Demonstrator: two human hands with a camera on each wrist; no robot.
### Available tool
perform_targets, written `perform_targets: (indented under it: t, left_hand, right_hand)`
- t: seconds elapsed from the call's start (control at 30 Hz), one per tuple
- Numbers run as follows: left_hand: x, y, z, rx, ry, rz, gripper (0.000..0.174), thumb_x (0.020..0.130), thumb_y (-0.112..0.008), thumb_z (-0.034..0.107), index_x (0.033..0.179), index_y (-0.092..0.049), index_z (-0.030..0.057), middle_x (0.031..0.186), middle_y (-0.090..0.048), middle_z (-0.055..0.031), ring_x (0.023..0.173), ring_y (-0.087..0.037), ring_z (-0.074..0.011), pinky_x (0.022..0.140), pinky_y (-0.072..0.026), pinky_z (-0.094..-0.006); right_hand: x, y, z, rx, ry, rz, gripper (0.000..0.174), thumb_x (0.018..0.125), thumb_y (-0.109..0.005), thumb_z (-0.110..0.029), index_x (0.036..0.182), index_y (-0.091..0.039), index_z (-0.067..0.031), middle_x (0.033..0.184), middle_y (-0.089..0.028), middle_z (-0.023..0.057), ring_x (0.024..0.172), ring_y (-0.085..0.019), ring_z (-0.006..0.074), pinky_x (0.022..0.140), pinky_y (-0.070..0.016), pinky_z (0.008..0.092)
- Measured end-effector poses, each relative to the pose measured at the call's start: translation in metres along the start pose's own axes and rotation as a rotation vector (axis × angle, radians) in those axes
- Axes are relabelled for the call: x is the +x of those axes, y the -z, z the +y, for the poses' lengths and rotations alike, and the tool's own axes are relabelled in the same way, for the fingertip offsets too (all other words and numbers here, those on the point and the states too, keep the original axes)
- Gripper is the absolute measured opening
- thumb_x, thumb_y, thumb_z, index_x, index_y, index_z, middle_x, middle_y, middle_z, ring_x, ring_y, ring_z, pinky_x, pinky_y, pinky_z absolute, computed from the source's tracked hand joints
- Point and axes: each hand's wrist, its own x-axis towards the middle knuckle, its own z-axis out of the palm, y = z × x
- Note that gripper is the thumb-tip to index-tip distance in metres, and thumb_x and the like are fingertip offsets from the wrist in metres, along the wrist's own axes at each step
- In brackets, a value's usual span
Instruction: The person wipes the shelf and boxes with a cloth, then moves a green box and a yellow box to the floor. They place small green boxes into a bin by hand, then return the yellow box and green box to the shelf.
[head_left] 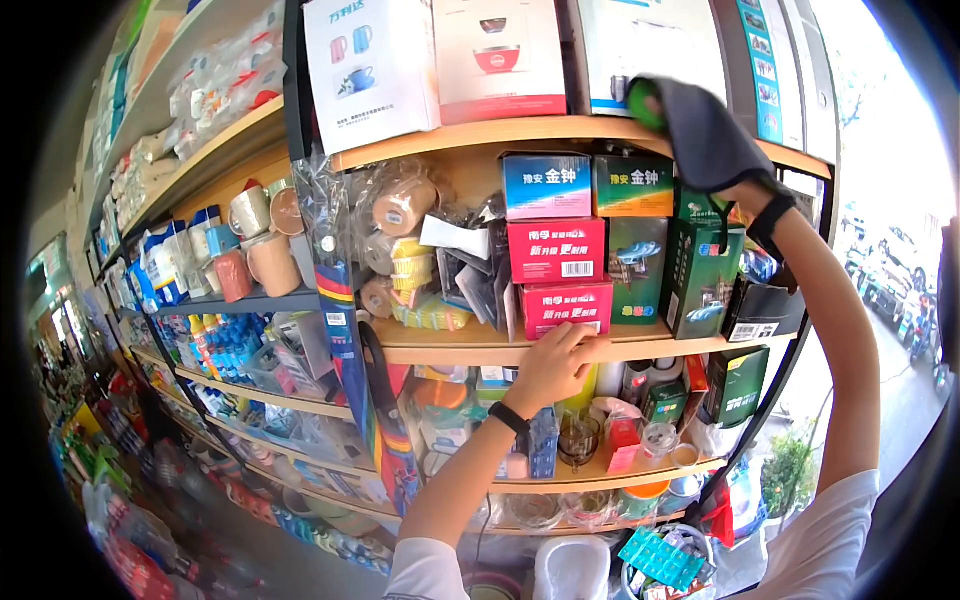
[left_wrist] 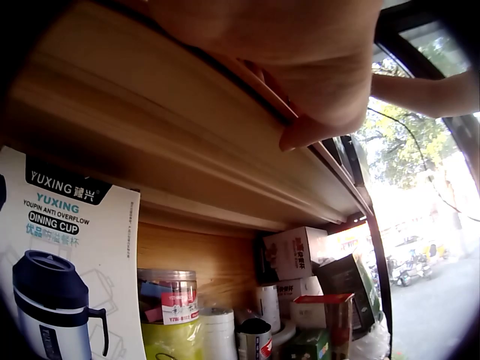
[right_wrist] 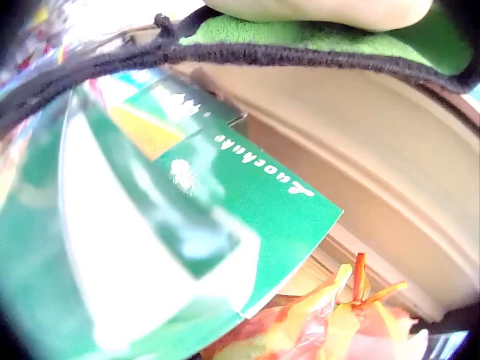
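Note:
In the head view, my left hand (head_left: 555,370) touches the middle shelf's front edge, fingers loosely bent just below the lower red box (head_left: 568,308). The left wrist view shows this hand (left_wrist: 322,97) from below at the board's edge. A dark grey cloth (head_left: 705,135) with a green side covers most of my right hand (head_left: 745,193), raised at the upper shelf's edge above the green boxes (head_left: 700,270). Part of that hand (right_wrist: 330,9) lies against the green side (right_wrist: 262,34) in the right wrist view; its finger positions are hidden.
White boxes (head_left: 370,75) stand on the upper shelf. Wrapped cups (head_left: 405,200) and stacked boxes fill the middle one, a dark open box (head_left: 765,310) at its right end. Glassware (head_left: 580,440) stands below. Straps (head_left: 385,400) hang at the left. A street (head_left: 890,290) lies beyond the right post.

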Motion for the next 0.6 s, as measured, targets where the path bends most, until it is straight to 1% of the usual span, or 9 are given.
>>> perform_targets:
  t: [0.03, 0.1, 0.13, 0.17, 0.23, 0.33, 0.43, 0.5, 0.6]
  left_hand:
    - [0.001, 0.001, -0.002, 0.003, 0.000, 0.007, 0.045, 0.076, -0.074, 0.004, 0.120, -0.069, 0.0146, 0.110, -0.062, -0.0025, 0.097, -0.062, -0.0250, 0.084, -0.0563, -0.0394]
    - [0.000, 0.001, -0.001, 0.021, -0.017, 0.004, 0.046, 0.076, -0.074, 0.004, 0.121, -0.069, 0.0148, 0.110, -0.062, -0.0027, 0.097, -0.062, -0.0251, 0.084, -0.0562, -0.0395]
    - [-0.001, 0.000, 0.000, 0.016, -0.013, 0.004, 0.046, 0.076, -0.074, 0.004, 0.121, -0.069, 0.0148, 0.110, -0.062, -0.0027, 0.097, -0.062, -0.0251, 0.084, -0.0562, -0.0395]
    - [-0.001, 0.000, 0.000, 0.011, -0.015, 0.009, 0.046, 0.076, -0.074, 0.004, 0.120, -0.069, 0.0149, 0.110, -0.062, -0.0027, 0.097, -0.062, -0.0252, 0.085, -0.0562, -0.0395]
    - [0.000, 0.000, -0.001, 0.006, -0.016, 0.011, 0.046, 0.076, -0.074, 0.004, 0.120, -0.068, 0.0150, 0.110, -0.062, -0.0027, 0.097, -0.063, -0.0252, 0.085, -0.0562, -0.0395]
    - [-0.001, -0.002, -0.002, 0.020, -0.023, 0.019, 0.046, 0.076, -0.074, 0.004, 0.120, -0.068, 0.0149, 0.110, -0.062, -0.0026, 0.097, -0.062, -0.0252, 0.085, -0.0561, -0.0393]
    - [0.000, -0.002, -0.002, 0.037, -0.046, 0.028, 0.043, 0.077, -0.073, 0.006, 0.118, -0.067, 0.0140, 0.110, -0.063, -0.0012, 0.094, -0.062, -0.0232, 0.081, -0.0566, -0.0378]
    - [0.000, -0.001, -0.003, 0.044, -0.058, 0.035, 0.041, 0.077, -0.073, 0.007, 0.117, -0.068, 0.0141, 0.109, -0.063, -0.0008, 0.094, -0.062, -0.0229, 0.082, -0.0566, -0.0372]
    - [0.001, 0.001, 0.000, 0.050, -0.046, 0.040, 0.041, 0.076, -0.073, 0.006, 0.116, -0.068, 0.0142, 0.109, -0.063, -0.0007, 0.094, -0.062, -0.0228, 0.082, -0.0564, -0.0368]
  right_hand:
    - [0.005, -0.040, 0.060, -0.116, 0.002, 0.127, 0.048, 0.099, -0.059, -0.027, 0.141, -0.051, -0.0033, 0.141, -0.055, 0.0242, 0.131, -0.052, 0.0383, 0.114, -0.0398, 0.0435]
    - [0.019, -0.018, 0.067, -0.335, -0.362, 0.016, 0.057, 0.101, -0.057, -0.035, 0.146, -0.047, -0.0020, 0.148, -0.050, 0.0249, 0.139, -0.046, 0.0365, 0.118, -0.0350, 0.0416]
    - [0.017, -0.054, 0.114, -0.123, -0.419, 0.245, 0.059, 0.106, -0.048, -0.032, 0.154, -0.039, 0.0012, 0.153, -0.049, 0.0240, 0.143, -0.045, 0.0368, 0.121, -0.0323, 0.0371]
    - [0.024, 0.007, 0.018, 0.366, -0.631, 0.280, 0.063, 0.107, -0.045, -0.036, 0.161, -0.032, -0.0060, 0.166, -0.034, 0.0190, 0.153, -0.032, 0.0352, 0.125, -0.0229, 0.0366]
    - [0.051, -0.032, 0.059, 0.157, -0.029, 0.584, 0.061, 0.108, -0.040, -0.034, 0.164, -0.028, -0.0132, 0.170, -0.025, 0.0153, 0.156, -0.026, 0.0366, 0.127, -0.0207, 0.0399]
    - [0.029, -0.020, -0.007, -0.052, 0.005, 0.360, 0.059, 0.105, -0.036, -0.026, 0.164, -0.028, -0.0186, 0.172, -0.020, 0.0110, 0.155, -0.027, 0.0358, 0.127, -0.0248, 0.0444]
    - [0.016, -0.021, -0.041, -0.190, 0.143, 0.310, 0.064, 0.101, -0.052, -0.021, 0.162, -0.033, -0.0155, 0.157, -0.043, 0.0170, 0.136, -0.049, 0.0391, 0.116, -0.0388, 0.0483]
    - [0.017, 0.016, -0.077, -0.035, 0.092, 0.124, 0.050, 0.094, -0.061, -0.014, 0.143, -0.052, -0.0058, 0.134, -0.059, 0.0216, 0.117, -0.059, 0.0387, 0.102, -0.0483, 0.0476]
    - [0.010, 0.001, -0.070, -0.095, 0.353, 0.312, 0.046, 0.094, -0.062, -0.015, 0.138, -0.053, -0.0046, 0.121, -0.064, 0.0243, 0.108, -0.063, 0.0387, 0.095, -0.0515, 0.0464]
